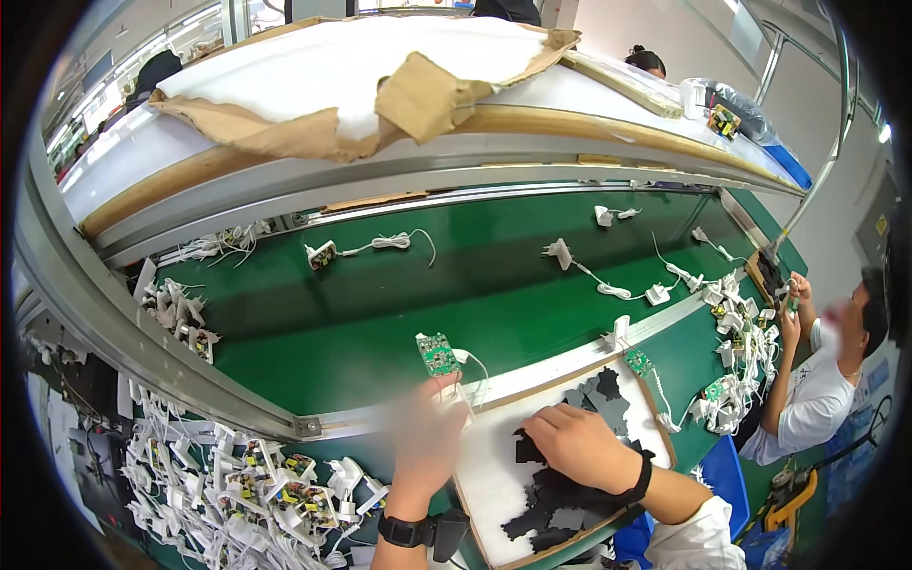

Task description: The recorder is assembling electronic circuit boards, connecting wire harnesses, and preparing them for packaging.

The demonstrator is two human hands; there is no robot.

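Observation:
My left hand (pixel 429 432), smeared by motion, holds a small green circuit board (pixel 439 354) up over the near rail of the green conveyor belt. A white cable (pixel 478 364) curls off the board's right side. My right hand (pixel 581 451) reaches into a shallow tray with a white bottom (pixel 484 480) and cardboard-coloured edges. Its fingers are curled down and closed on a thin black piece (pixel 528 450) at the left of the pile. Many more flat black pieces (pixel 570 494) lie loose and overlapping there. The right fingertips are partly hidden.
White plug adapters with cables (pixel 256 494) are heaped at the lower left; another heap (pixel 736 361) lies right. Several adapters (pixel 560 255) sit spaced along the green belt (pixel 380 294). A shelf (pixel 313 76) spans above it. A co-worker (pixel 822 370) handles a part at the right.

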